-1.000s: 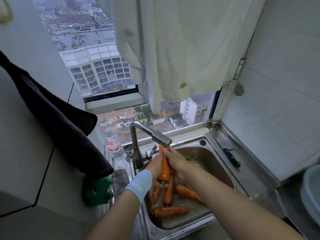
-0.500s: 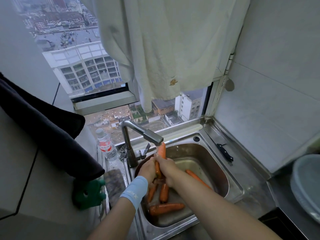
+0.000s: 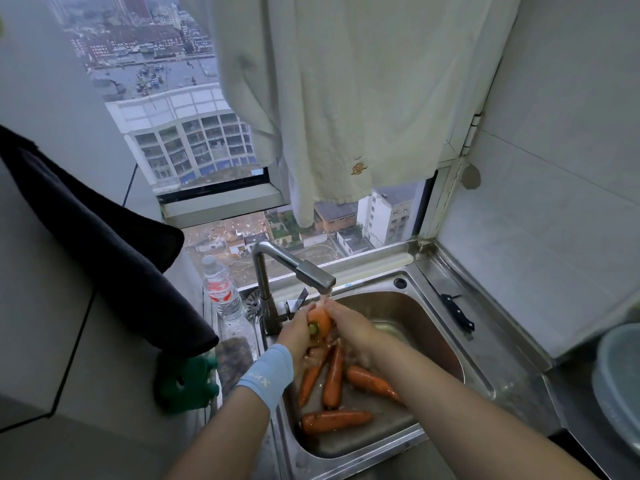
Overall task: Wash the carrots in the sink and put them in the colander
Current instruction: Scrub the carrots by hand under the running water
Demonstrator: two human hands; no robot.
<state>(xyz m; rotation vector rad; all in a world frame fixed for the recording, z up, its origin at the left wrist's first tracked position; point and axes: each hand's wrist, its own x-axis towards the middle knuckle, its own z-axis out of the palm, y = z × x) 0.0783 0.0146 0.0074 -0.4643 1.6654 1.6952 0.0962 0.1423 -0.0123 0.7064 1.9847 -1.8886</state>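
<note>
Both hands hold one orange carrot (image 3: 320,323) under the running faucet (image 3: 313,274), its green stem end facing me. My left hand (image 3: 296,336), with a light blue wristband, grips the carrot from the left. My right hand (image 3: 349,325) wraps it from the right. Several more carrots lie on the bottom of the steel sink (image 3: 446,344): one upright (image 3: 333,375), one slanting to the right (image 3: 370,381), one across the front (image 3: 334,421). The grey colander (image 3: 620,379) sits at the right edge, partly cut off.
A black-handled knife (image 3: 457,311) lies on the sink's right ledge. A plastic water bottle (image 3: 221,294) and a metal strainer plug (image 3: 252,303) stand left of the faucet. A green sponge holder (image 3: 187,382) and dark cloth (image 3: 104,244) hang left. A cream curtain (image 3: 346,98) hangs above.
The carrot in my hands has turned from standing upright under the spout to tilted with its stem end toward me. My hands shifted along it under the water.
</note>
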